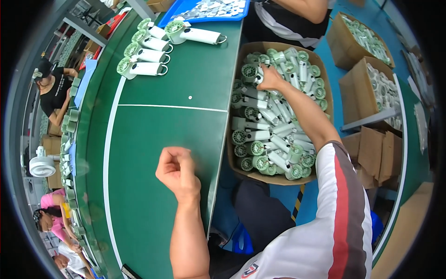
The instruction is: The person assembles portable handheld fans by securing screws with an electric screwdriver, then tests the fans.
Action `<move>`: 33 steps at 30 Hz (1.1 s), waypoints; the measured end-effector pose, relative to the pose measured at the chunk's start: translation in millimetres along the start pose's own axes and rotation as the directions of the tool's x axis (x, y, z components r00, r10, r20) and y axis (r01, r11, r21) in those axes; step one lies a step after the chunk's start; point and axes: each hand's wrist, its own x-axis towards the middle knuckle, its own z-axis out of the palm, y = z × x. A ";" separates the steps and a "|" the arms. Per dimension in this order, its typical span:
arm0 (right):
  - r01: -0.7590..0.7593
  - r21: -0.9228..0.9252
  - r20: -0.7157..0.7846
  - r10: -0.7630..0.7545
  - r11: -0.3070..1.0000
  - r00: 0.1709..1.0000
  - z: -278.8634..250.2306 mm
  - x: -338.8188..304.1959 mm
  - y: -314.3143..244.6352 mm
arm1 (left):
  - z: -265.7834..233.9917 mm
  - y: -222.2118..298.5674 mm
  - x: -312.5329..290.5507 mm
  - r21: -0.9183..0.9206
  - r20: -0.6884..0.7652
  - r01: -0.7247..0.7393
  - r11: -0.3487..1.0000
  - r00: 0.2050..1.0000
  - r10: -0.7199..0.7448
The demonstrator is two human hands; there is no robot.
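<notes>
My left hand [179, 172] is curled into a loose fist over the green table [153, 125], with nothing visible in it. To the right, my right arm reaches into a large cardboard box [331, 93] full of handheld fans [274, 114], white-handled with pale green heads. Near the far end of that box, my right hand [270, 78] closes around a handheld fan [259, 76]; the fingers hide part of it. Several more handheld fans [148, 56] lie in a slanting row at the table's far left, one [202, 35] slightly apart with its wire loop pointing right.
A blue tray [162, 21] of small pale parts sits at the table's far end, near another person [288, 18]. More boxes [353, 88] with parts stand at the right. Several co-workers [55, 90] sit beyond a line of fans at the left. A tiny white piece [190, 97] lies mid-table.
</notes>
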 end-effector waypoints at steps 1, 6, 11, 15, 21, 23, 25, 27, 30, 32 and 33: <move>0.011 -0.034 -0.010 -0.012 0.999 1.000 14.0 20.3 10.9 | 0.4 0.5 -0.1 0.012 0.006 -0.008 1.000 1.000 0.008; 0.139 -0.084 -0.026 -0.141 0.987 0.990 53.5 70.4 -5.2 | -10.7 11.3 0.9 0.088 -0.024 -0.027 0.996 0.999 0.030; 0.135 -0.142 -0.054 -0.143 0.981 0.988 81.6 84.8 46.5 | -1.1 5.8 -2.2 -0.005 -0.002 0.073 0.997 0.997 -0.073; 0.042 -0.093 -0.032 -0.046 0.995 0.998 72.4 75.7 38.2 | -2.6 14.5 -3.0 -0.017 0.011 0.084 0.996 0.996 -0.084; 0.020 -0.113 0.090 -0.009 0.993 0.996 50.9 64.8 16.9 | 1.1 13.9 -1.5 -0.051 0.001 0.078 0.996 0.997 -0.078; 0.044 -0.182 0.067 -0.032 0.982 0.997 42.2 66.8 31.5 | 4.2 10.5 -0.2 -0.055 0.003 0.047 0.997 0.999 -0.047; 0.059 -0.201 0.034 -0.053 0.978 0.998 35.9 60.2 20.2 | 2.2 5.3 0.7 -0.023 -0.008 0.017 1.000 1.000 -0.018; 0.111 -0.216 0.106 -0.089 0.970 0.990 5.3 42.8 1.5 | 2.0 1.0 0.6 -0.011 -0.028 0.022 1.000 0.999 -0.022; 0.155 -0.241 0.125 -0.127 0.958 0.984 -27.1 28.9 -13.1 | 7.2 -4.4 2.9 -0.020 -0.052 0.005 1.000 0.999 -0.006; 0.089 -0.407 0.159 -0.025 0.909 0.987 -78.8 11.8 -39.4 | 8.1 -3.4 4.3 -0.009 -0.043 -0.012 1.000 0.999 0.012; 0.112 -0.411 0.021 -0.113 0.905 0.993 -106.1 -6.3 -67.6 | 6.1 -3.2 4.3 -0.007 -0.057 -0.011 1.000 0.998 0.011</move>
